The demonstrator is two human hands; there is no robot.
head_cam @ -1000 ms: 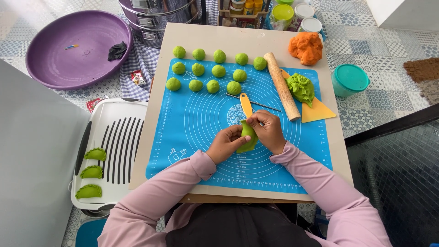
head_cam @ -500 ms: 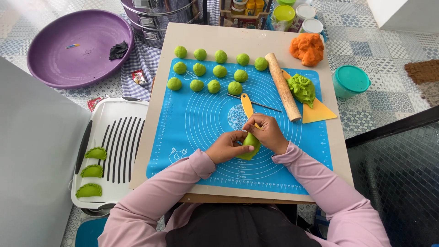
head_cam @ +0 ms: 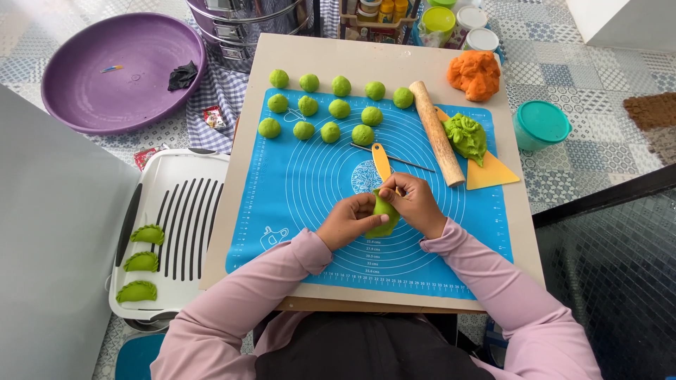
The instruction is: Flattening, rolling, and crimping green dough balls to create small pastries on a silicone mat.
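Both hands have barely shifted since a second ago, only the fingers working along the green dough piece [head_cam: 384, 213], which sits a touch lower over the blue mat [head_cam: 296, 190]. Left to right: white tray [head_cam: 176, 211] with three folded green dumplings [head_cam: 143, 262], then left hand [head_cam: 346, 221] and right hand [head_cam: 415, 204], both closed on the dough piece, pinching it between them above the mat centre on the worktop [head_cam: 243, 155]. Green dough balls [head_cam: 331, 107] lie behind, rolling pin [head_cam: 436, 132] and orange dough [head_cam: 475, 74] right.
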